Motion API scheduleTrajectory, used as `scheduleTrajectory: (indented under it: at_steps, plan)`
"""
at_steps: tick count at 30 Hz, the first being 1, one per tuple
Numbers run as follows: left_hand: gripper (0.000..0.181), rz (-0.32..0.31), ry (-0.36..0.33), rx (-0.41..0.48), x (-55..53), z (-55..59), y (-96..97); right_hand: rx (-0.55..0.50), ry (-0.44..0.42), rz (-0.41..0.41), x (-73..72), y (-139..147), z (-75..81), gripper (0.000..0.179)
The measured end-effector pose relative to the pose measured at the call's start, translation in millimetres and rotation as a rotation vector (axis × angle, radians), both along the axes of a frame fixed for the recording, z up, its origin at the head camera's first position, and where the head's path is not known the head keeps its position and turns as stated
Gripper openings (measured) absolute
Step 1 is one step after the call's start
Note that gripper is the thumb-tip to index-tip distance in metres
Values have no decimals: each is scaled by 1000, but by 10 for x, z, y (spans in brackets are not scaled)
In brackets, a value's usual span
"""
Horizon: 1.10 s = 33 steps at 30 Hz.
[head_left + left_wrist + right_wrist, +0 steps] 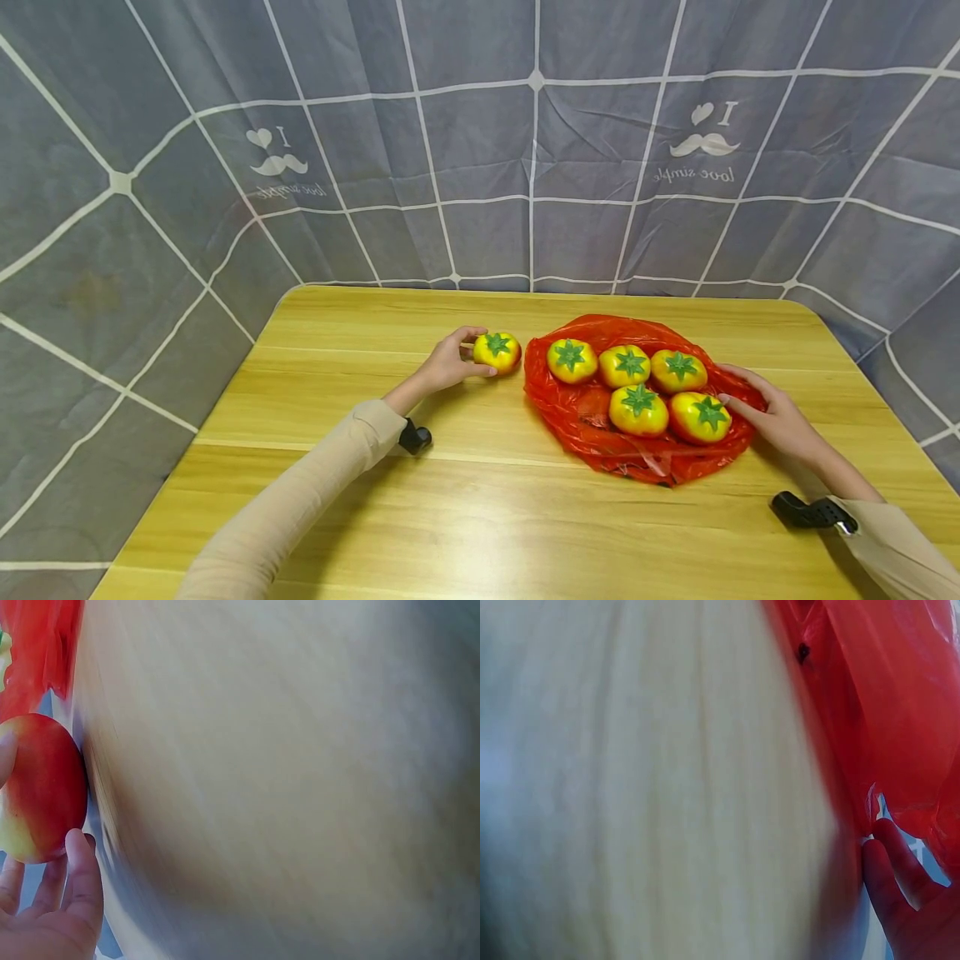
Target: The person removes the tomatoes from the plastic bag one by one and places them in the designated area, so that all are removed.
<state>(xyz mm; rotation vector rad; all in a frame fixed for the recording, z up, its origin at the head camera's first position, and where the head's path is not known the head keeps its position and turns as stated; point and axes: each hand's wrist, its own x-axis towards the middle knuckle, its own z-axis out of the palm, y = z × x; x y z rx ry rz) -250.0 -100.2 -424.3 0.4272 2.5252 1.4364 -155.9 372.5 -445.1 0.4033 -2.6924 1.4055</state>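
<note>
On the left, my left hand [450, 362] holds a yellow-and-red tomato [497, 353] with a green star-shaped top, thumb on the near side and fingers behind. The left wrist view shows this tomato [46, 791] close up, its red side toward the camera. To its right a red plastic bag [555, 417] lies spread and crumpled, with several similar tomatoes [638, 410] on it, green tops up. My right hand [783, 425] grips the bag's right side, red plastic between thumb and fingers. In the right wrist view its fingers [885, 881] touch the bag's outside.
The light wooden table [465, 517] reaches back to a grey curtain [480, 167] with white lines, which also hangs along both sides. A black wrist strap [414, 435] is on the left wrist and another black strap [813, 512] on the right.
</note>
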Motion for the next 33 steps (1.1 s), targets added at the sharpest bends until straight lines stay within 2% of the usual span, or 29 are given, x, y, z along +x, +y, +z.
scheduleTrajectory:
  at_steps: [8, 21, 33]
  plan:
    - [66, 0, -19, 32, 7, -8, 24, 4, 14, 1, -4, -2, -10, 47]
    - [66, -17, -1, 79, 32, 14, 38, -7, 32, 15, -2, 7, -9, 47]
    - [69, 17, -7, 75, 28, 32, 14, -3, 43, 17, -9, 14, -24, 46]
